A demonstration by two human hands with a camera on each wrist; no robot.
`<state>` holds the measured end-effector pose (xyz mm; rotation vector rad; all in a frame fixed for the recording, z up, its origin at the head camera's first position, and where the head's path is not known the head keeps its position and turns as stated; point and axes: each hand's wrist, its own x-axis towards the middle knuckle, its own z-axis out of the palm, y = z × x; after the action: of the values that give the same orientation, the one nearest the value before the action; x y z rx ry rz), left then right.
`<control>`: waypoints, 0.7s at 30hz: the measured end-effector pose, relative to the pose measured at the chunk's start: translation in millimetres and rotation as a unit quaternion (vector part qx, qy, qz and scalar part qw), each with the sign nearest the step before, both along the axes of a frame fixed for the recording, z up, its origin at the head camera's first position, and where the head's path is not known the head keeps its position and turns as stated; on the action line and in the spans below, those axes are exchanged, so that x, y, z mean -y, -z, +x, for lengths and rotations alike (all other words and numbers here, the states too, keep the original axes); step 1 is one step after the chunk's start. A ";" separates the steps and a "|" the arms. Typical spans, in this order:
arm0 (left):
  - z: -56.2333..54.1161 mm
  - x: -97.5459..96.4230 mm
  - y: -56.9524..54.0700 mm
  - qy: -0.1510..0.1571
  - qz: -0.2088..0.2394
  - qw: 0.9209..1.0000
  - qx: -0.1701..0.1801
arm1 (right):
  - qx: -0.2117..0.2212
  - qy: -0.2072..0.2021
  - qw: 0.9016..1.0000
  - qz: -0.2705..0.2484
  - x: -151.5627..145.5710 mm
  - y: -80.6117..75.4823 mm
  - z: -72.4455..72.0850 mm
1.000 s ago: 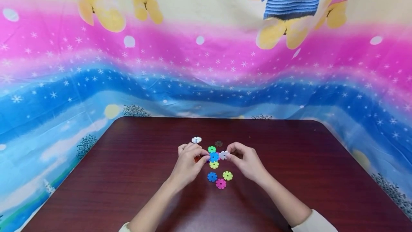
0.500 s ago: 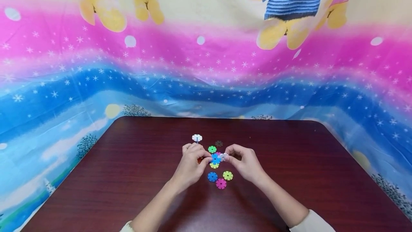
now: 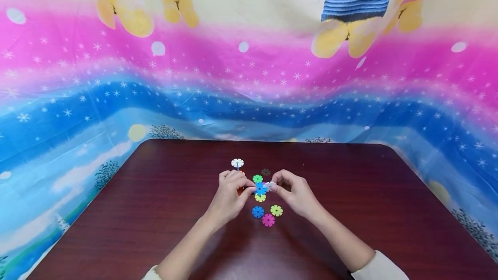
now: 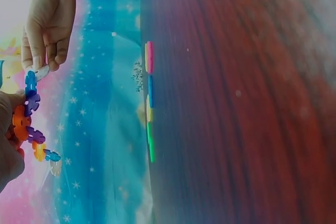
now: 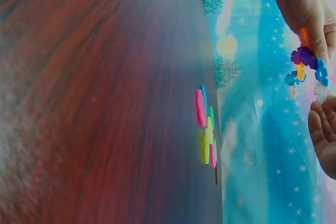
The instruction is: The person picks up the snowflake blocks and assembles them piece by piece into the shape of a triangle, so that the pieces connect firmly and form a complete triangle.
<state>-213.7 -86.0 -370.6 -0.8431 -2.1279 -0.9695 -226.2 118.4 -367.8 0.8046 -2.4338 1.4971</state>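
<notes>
In the head view my left hand point(image 3: 231, 191) holds a chain of interlocking notched plastic discs above the table. The left wrist view shows orange point(image 4: 21, 123), purple point(image 4: 32, 103) and blue discs point(image 4: 30, 83) joined at angles. Past the fingers, a white disc point(image 3: 237, 163) forms the chain's far end. Thumb and index finger of my right hand point(image 3: 297, 189) pinch another white disc point(image 3: 269, 186). Its edge meets the blue disc point(image 3: 260, 189) at the chain's near end; I cannot tell whether their notches are engaged. The left palm hides part of the chain.
Loose discs lie on the dark red-brown table point(image 3: 350, 219): blue point(image 3: 258, 211), yellow-green point(image 3: 276, 210) and pink point(image 3: 268, 220) nearer me, with yellow point(image 3: 260, 198), green point(image 3: 257, 179) and brown point(image 3: 266, 172) behind. A printed curtain point(image 3: 249, 77) hangs beyond the table's far edge.
My left hand has shifted slightly right, bringing the blue disc closer against the pinched white one. The chain's far white end has risen in view. The loose discs stay where they were.
</notes>
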 end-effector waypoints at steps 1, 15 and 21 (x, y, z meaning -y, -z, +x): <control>-0.3 0.3 0.1 0.000 -0.001 1.000 0.000 | 0.005 0.000 1.000 0.000 -0.7 -0.5 -0.3; -3.3 6.0 0.6 -0.009 0.016 1.000 -0.004 | 0.042 0.020 0.998 0.032 -13.0 8.0 -5.2; -2.5 10.6 -1.9 -0.023 0.026 0.999 0.014 | 0.040 0.009 0.998 0.048 -17.6 16.8 -8.7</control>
<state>-216.2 -96.6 -368.6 -0.7552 -2.1279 -1.0131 -234.9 136.0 -384.7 0.7513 -2.5827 1.4421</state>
